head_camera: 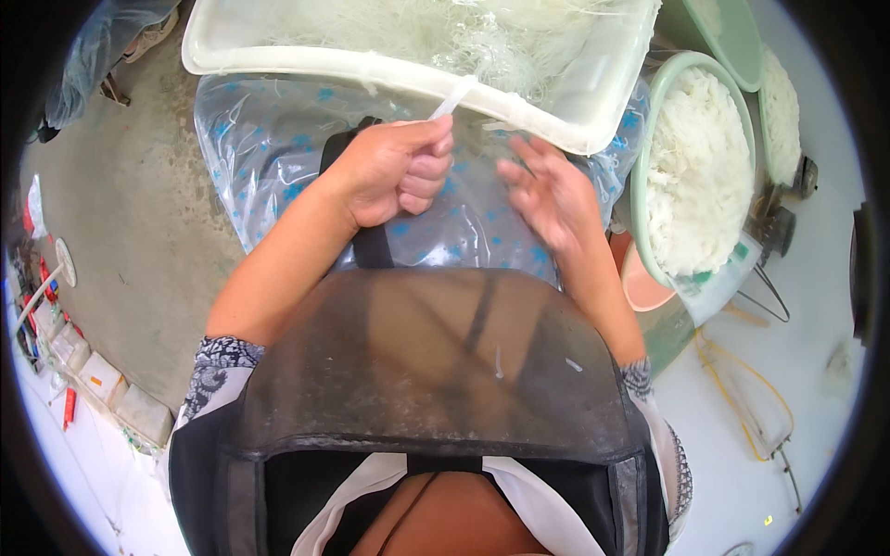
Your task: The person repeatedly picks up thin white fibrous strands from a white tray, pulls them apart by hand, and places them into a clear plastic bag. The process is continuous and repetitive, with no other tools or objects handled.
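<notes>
My left hand is closed in a fist, and a whitish translucent strip comes out at its thumb and forefinger. That strip runs up over the near rim of a white plastic tub. Inside the tub lies a mass of pale, glassy strands. Blurred, with its fingers apart, my right hand is just below the rim, over a clear plastic sheet with blue flowers. No object shows in it. Short pale scraps stick out by the rim near its fingertips.
To the right, a pale green basin is heaped with white stringy material. A pink container stands beneath it. Another green basin is behind. A yellow-edged wire frame lies at right. Several boxes line the left side.
</notes>
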Tool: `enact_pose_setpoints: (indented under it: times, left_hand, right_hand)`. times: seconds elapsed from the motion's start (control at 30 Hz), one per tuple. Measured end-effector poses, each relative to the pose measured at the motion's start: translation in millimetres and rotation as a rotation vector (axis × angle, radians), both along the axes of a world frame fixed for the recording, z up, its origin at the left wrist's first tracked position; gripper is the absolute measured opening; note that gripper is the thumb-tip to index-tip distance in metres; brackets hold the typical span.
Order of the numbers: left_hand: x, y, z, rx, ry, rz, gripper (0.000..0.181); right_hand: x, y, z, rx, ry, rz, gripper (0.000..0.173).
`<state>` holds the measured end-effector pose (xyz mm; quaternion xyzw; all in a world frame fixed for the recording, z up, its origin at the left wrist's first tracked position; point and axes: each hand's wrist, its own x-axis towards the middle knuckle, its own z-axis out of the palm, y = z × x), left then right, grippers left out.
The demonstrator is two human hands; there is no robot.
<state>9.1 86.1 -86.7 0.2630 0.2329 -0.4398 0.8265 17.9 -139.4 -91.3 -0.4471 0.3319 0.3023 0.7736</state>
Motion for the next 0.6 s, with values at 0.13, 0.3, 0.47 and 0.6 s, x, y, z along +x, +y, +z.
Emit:
enact_pose_setpoints:
  times: [0.13, 0.3, 0.47, 0.6]
  left_hand:
    - [-3, -4, 0, 0.037, -0.018, 0.065, 0.03]
    - [-6, -6, -2, 0.079, -0.024, 0.084, 0.029]
    - [1, -37, 0, 0.173, 0.012, 0.044, 0.039]
    - [25, -52, 18, -0.265, -0.16, -0.003, 0.038]
  right_hand:
    - [22, 25, -44, 0.052, 0.015, 0.229, 0.035]
    - [7, 3, -4, -0.216, -0.127, 0.726, 0.022]
    - [-17, -9, 57, -0.171, -0.273, 0.649, 0.027]
    - [-18, 1, 64, 0.002, -0.269, 0.548, 0.028]
